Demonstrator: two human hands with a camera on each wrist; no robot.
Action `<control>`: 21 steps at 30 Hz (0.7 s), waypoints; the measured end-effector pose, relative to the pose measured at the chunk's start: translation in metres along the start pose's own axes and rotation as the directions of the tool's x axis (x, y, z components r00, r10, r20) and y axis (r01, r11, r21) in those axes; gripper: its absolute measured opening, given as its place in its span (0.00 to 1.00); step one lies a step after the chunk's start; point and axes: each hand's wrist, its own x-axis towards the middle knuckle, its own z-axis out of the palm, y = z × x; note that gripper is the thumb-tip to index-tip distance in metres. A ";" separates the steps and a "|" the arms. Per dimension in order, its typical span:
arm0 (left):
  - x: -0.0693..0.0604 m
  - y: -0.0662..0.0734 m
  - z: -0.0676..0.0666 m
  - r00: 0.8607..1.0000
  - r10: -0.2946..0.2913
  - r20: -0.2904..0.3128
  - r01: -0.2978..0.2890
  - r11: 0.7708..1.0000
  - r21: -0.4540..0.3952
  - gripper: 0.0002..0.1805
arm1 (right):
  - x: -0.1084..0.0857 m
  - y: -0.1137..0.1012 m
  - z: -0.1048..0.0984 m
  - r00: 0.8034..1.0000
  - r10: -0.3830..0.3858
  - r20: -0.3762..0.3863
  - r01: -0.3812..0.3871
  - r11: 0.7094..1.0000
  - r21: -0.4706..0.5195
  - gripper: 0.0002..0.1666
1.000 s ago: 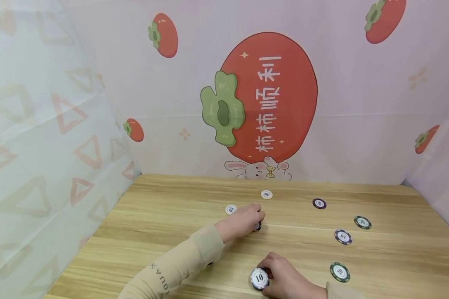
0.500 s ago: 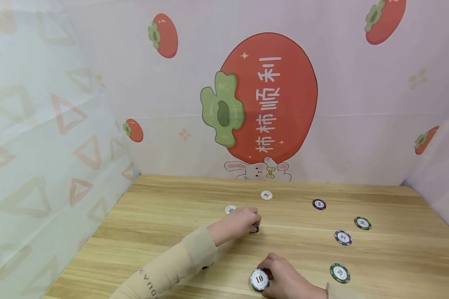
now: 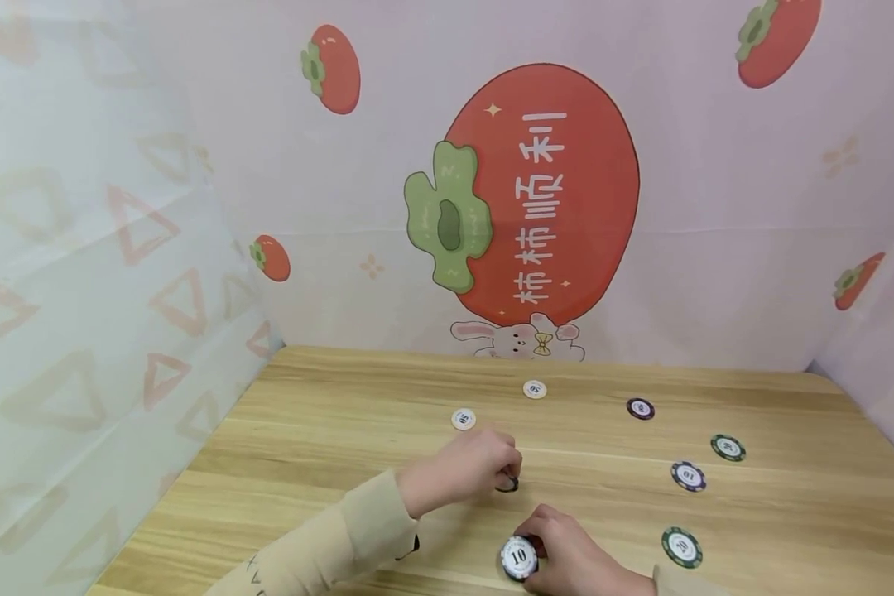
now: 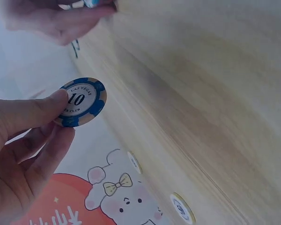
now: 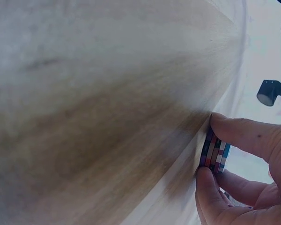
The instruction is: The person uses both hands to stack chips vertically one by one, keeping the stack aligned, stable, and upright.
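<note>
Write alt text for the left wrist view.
The left hand pinches a blue-edged chip marked 10 between thumb and fingers. Two pale chips lie on a wooden table, a cartoon rabbit on the backdrop beside it; the right hand shows partly at top left.

The chip stack (image 3: pixel 519 557) I hold shows "10". Beyond it, my blue chip (image 4: pixel 82 101) reads "10", "LAS VEGAS", "CLUB"; farther, two white chips (image 3: pixel 463 419) "50", a red fruit (image 3: pixel 596 207) "柿柿顺利". To its right, two green chips (image 3: pixel 682 547) "20", a violet-blue chip (image 3: pixel 689 476) "10".

L hand (image 3: pixel 471 463) pinches, arm (image 3: pixel 335 534) fwd; R hand (image 3: pixel 575 553) grips, closer in.
</note>
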 end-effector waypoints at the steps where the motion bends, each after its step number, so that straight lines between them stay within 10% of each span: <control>1: -0.002 0.002 -0.001 1.000 0.000 0.006 0.000 1.000 -0.007 0.04 | 0.000 0.000 0.000 1.000 -0.001 -0.001 0.001 1.000 0.001 0.20; 13: -0.018 0.011 -0.001 0.995 -0.042 0.095 0.066 0.962 -0.264 0.05 | 0.001 0.002 0.002 1.000 0.002 0.006 -0.002 1.000 0.021 0.21; 21: -0.024 0.010 0.009 0.976 -0.145 0.164 0.209 0.842 -0.497 0.04 | 0.001 0.002 0.002 1.000 0.016 0.000 -0.016 1.000 -0.024 0.22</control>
